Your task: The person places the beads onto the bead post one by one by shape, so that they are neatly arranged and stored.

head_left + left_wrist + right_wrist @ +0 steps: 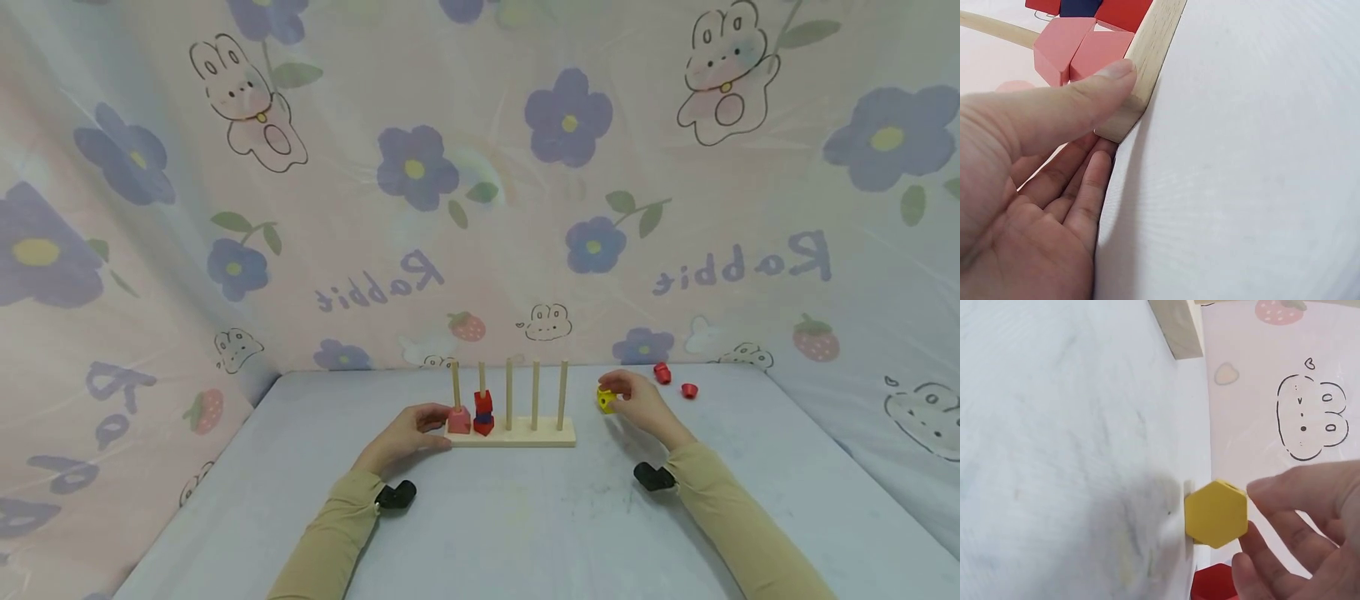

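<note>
A wooden peg stand [517, 442] with several upright pegs stands at the back of the table. My left hand [408, 433] grips its left end, thumb [1100, 94] on the near side and fingers beneath and behind. Pink blocks [459, 421] sit on the leftmost peg, and red and dark blue blocks [483, 414] are stacked on the one beside it. To the right of the stand, my right hand [639, 403] pinches a yellow block [605, 400] by its edges. One hexagonal face of that yellow block [1217, 514] shows in the right wrist view.
Behind my right hand lie red pieces [662, 373], with another small red piece [689, 391] to their right. A patterned curtain [495, 208] rises along the table's back edge. Black wrist mounts [396, 496] stick out from both sleeves.
</note>
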Demonstrator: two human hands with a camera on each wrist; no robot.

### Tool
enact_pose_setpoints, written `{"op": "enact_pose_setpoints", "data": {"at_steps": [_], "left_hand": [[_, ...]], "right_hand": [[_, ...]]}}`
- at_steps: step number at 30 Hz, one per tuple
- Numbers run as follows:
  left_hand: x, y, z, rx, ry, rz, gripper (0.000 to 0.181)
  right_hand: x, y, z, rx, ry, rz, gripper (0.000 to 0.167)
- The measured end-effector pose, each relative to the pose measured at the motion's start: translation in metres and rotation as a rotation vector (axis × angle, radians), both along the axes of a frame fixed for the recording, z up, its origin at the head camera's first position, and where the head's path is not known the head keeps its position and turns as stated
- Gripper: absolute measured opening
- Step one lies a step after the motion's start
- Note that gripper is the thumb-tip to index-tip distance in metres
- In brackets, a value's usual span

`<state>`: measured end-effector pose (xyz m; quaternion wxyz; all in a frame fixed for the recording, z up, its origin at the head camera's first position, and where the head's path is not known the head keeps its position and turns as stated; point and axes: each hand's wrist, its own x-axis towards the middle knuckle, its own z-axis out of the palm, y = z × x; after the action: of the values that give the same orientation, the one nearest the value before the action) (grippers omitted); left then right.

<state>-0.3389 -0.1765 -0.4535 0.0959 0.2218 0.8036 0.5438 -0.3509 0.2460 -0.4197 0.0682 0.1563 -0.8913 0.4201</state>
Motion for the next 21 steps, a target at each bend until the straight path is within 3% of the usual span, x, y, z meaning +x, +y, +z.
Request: {"op": "enact_pose_setpoints", "data": {"at_steps": [12, 21], "left_hand": [[-0.0031, 0.0006, 0.0013, -0.019, 0.012, 0.001, 0.059], [-0.0024, -0.0009, 0.0011, -0.022, 0.009, -0.005, 0.060]], "right_hand": [[-0.0036, 0.0038, -0.0077, 0.090, -0.054, -0.052, 0.036], [0.0009, -0.0012, -0.0012, 0.064, -0.063, -0.078, 0.035]]}}
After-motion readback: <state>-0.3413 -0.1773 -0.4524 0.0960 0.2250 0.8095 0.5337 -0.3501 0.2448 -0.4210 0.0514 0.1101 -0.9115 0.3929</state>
